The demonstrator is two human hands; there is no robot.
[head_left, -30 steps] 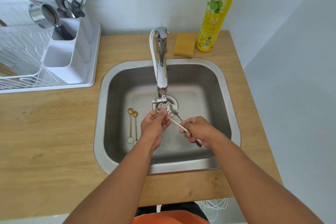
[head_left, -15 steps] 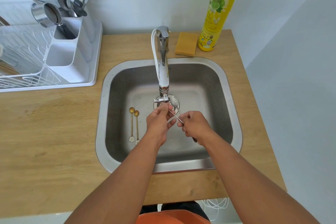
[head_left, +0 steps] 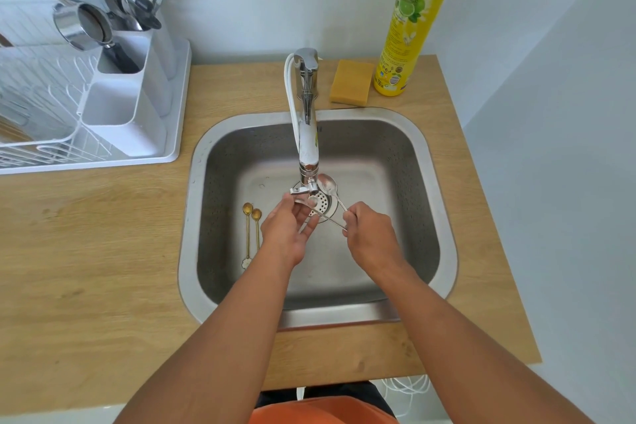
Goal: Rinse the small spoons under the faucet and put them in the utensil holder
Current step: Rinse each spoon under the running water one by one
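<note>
Steel spoons [head_left: 328,186] (slender, shiny), right hand [head_left: 370,234] pinching

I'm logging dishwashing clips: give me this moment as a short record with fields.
left hand: at the faucet outlet, rubbing a silver spoon
right hand: pinching silver spoons by the handles
sink: two gold spoons on its floor, left of the drain
utensil holder: front compartment empty, back ones filled
counter: sponge, soap bottle
</note>
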